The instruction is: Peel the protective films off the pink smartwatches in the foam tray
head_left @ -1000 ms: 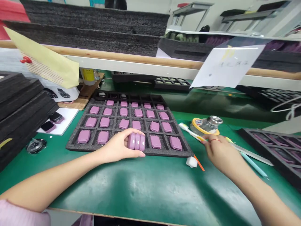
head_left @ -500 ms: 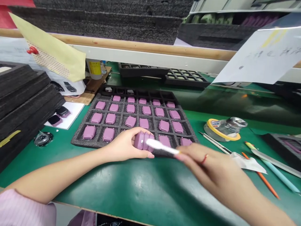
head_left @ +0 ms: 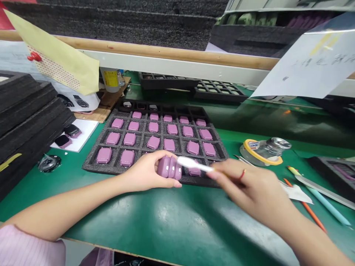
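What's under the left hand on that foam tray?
The left hand covers front-row slots of the black foam tray, and the pink watch cases it holds hide more. Whether those slots are filled cannot be seen.

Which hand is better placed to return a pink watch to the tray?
Left, probably: the left hand holds three pink watches over the foam tray; the right hand holds a white brush.

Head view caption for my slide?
Left hand holds three pink smartwatch bodies above a grey foam tray; right hand holds a white toothbrush beside them.
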Motion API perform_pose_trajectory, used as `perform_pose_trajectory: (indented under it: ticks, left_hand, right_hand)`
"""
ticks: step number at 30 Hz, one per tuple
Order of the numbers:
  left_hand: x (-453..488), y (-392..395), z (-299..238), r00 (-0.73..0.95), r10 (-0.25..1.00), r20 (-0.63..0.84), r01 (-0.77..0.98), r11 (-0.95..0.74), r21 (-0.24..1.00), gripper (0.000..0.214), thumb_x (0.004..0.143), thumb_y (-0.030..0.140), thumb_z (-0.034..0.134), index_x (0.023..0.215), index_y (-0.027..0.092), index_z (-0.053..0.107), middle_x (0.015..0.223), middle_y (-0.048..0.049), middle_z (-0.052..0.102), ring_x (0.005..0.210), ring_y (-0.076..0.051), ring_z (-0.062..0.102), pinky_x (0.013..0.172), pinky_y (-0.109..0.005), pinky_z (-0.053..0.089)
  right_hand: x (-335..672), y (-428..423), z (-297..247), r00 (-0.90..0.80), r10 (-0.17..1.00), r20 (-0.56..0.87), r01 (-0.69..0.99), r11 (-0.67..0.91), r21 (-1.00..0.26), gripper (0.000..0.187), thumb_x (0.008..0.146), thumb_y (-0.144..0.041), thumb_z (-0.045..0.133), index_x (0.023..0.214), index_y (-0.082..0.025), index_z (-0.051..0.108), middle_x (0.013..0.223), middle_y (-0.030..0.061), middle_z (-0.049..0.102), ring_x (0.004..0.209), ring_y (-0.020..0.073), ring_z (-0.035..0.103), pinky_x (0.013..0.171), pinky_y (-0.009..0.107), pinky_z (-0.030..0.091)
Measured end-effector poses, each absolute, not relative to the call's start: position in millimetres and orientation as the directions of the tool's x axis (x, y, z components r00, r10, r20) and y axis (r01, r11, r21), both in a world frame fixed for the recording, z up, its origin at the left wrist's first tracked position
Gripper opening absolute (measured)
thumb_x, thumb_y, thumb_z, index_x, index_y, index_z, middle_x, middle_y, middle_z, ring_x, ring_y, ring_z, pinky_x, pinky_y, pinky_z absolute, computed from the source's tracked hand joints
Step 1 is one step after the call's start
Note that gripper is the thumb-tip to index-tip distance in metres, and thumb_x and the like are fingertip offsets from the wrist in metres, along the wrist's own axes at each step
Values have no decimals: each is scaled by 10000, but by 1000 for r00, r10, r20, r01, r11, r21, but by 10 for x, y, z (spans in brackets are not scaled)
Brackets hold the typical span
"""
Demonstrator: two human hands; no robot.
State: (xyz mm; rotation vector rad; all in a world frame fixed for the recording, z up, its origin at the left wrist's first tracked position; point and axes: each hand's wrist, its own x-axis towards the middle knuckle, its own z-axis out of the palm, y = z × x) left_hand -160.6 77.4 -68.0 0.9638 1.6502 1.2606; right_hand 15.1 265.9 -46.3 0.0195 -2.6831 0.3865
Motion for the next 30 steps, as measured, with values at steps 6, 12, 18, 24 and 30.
perform_pose_trajectory:
  ticks: [6, 12, 18, 24, 30]
  left_hand:
    - [-1589, 755, -663, -397, 900, -180, 42, 214, 976, 596, 615, 298, 899, 1140, 203, 634, 1079, -56, 714, 952, -223, 683, 889, -370, 527]
    - [-1512, 666, -552, -416, 899, -139, -36, 136, 990, 615, 621, 266, 908, 1169, 243, 628, 1092, -35, 724, 951, -211, 710, 900, -374, 555]
    - [-1396, 588, -404, -391, 904, -173, -167, 115, 979, 776, 580, 240, 933, 1260, 253, 557, 981, -37, 763, 944, -225, 733, 910, -406, 576]
    - [-1348, 578, -359, -374, 911, -173, -190, 108, 976, 672, 560, 202, 927, 1153, 183, 613, 1010, -78, 763, 895, -228, 732, 901, -415, 577]
    - [-1338, 564, -328, -361, 924, -123, -181, 60, 982, 492, 602, 232, 909, 1012, 157, 646, 918, -46, 732, 911, -235, 716, 815, -363, 589]
  right_hand:
    - [200, 2718, -452, -847, 144, 512, 57, 981, -183, 271, 1012, -407, 495, 874, -248, 667, 744, 32, 733, 581, 188, 680, 511, 298, 493]
    - [520, 3146, -547, -818, 249, 518, 302, 953, 19, 260, 1013, -387, 466, 815, -292, 606, 430, 1, 567, 287, 193, 508, 295, 296, 347]
    - [739, 3537, -678, -806, 193, 559, 350, 918, 188, 397, 986, -498, 428, 674, -302, 575, 506, 77, 577, 375, 296, 579, 314, 392, 407]
    - [226, 2575, -301, -913, 54, 404, -95, 936, -339, 753, 882, -528, 686, 1515, -254, 384, 1436, 144, 582, 1289, 355, 592, 1030, 529, 542]
    - [-319, 2030, -315, -881, -90, 464, -390, 692, -607, 944, 784, -190, 792, 1565, -318, 277, 1401, 77, 629, 1273, 254, 622, 1104, 441, 503]
